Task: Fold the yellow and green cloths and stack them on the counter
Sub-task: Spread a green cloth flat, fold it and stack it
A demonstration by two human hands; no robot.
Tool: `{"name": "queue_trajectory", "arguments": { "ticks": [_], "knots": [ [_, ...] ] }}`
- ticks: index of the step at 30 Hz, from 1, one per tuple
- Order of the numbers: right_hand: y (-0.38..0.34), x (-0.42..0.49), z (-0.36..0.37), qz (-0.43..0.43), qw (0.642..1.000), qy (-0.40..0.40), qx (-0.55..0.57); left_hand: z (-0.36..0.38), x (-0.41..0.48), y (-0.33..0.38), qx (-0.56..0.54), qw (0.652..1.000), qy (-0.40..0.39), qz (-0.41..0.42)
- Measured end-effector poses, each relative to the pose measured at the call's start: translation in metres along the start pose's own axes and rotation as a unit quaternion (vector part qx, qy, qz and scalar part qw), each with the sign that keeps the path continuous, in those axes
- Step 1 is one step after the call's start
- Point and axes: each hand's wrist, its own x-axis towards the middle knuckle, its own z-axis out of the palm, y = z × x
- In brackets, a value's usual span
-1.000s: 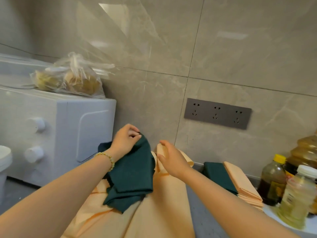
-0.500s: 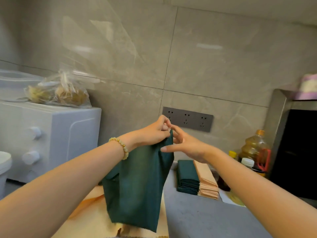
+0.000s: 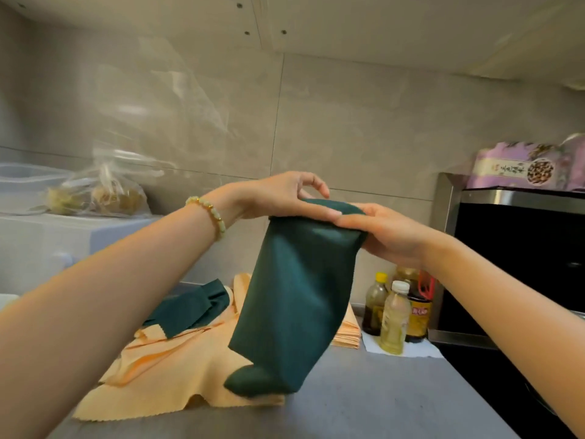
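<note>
The left hand (image 3: 278, 198) had its grip on the top edge of the green cloth (image 3: 297, 296), with the thumb laid along the front of that edge. The right hand (image 3: 392, 236) gripped the same edge at its right corner, fingers curled round the fabric, and the two hands were close together. A beaded bracelet (image 3: 209, 217) sat on the left wrist.

The cloth was held up off the surface (image 3: 380, 407) and hung doubled. Its lower end appeared to touch the yellow cloth (image 3: 164, 369) spread beneath, though blur left the contact uncertain. A second green cloth (image 3: 193, 308) lay crumpled on the yellow one, to the left. Behind the hanging cloth lay a folded yellow stack (image 3: 346, 331), with bottles (image 3: 392, 315) just to its right.
</note>
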Motion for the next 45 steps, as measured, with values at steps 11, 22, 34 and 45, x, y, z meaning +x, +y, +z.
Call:
{"name": "queue_trajectory", "arguments": {
  "ticks": [11, 22, 34, 45],
  "knots": [
    [0.070, -0.049, -0.016, 0.155, 0.973, 0.029, -0.167, 0.059, -0.012, -0.090, 0.234, 0.935, -0.189, -0.187],
    [0.074, -0.062, 0.002, 0.278, 0.887, -0.108, -0.351, 0.072, -0.025, -0.110, 0.086, 0.980, -0.119, -0.136],
    [0.062, -0.052, 0.006, 0.238, 0.968, -0.012, -0.080, 0.059, -0.035, -0.088, -0.129, 0.975, 0.062, -0.167],
    [0.072, -0.024, -0.018, 0.232, 0.971, -0.033, 0.055, 0.001, -0.009, -0.102, -0.032, 0.963, -0.061, -0.260]
  ]
}}
